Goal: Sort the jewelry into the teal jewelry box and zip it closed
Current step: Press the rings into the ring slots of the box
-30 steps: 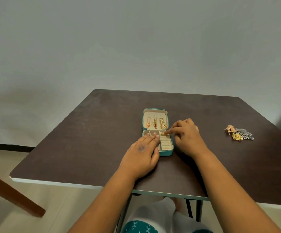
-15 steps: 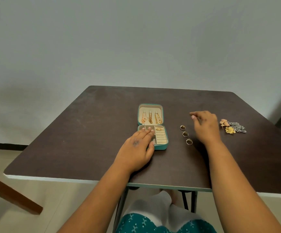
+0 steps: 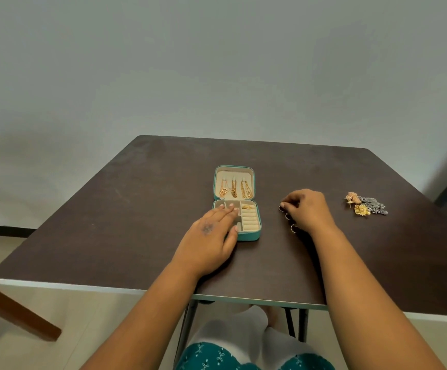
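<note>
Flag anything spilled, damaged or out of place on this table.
Nothing stands out. The teal jewelry box lies open and flat, chains hang straight in its lid, and loose rings and earrings wait beside it, unsorted.

- Jewelry box (image 3: 254, 233) open at mid table (image 3: 110, 222), chains (image 3: 234, 189) in lid, ring (image 3: 247, 207) in tray.
- Loose rings (image 3: 294, 228) right of box; earrings (image 3: 365, 205) farther right.

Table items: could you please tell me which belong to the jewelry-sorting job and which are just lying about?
Job:
teal jewelry box
loose rings
earring pile
left hand
right hand

Lying about:
wooden beam
</note>
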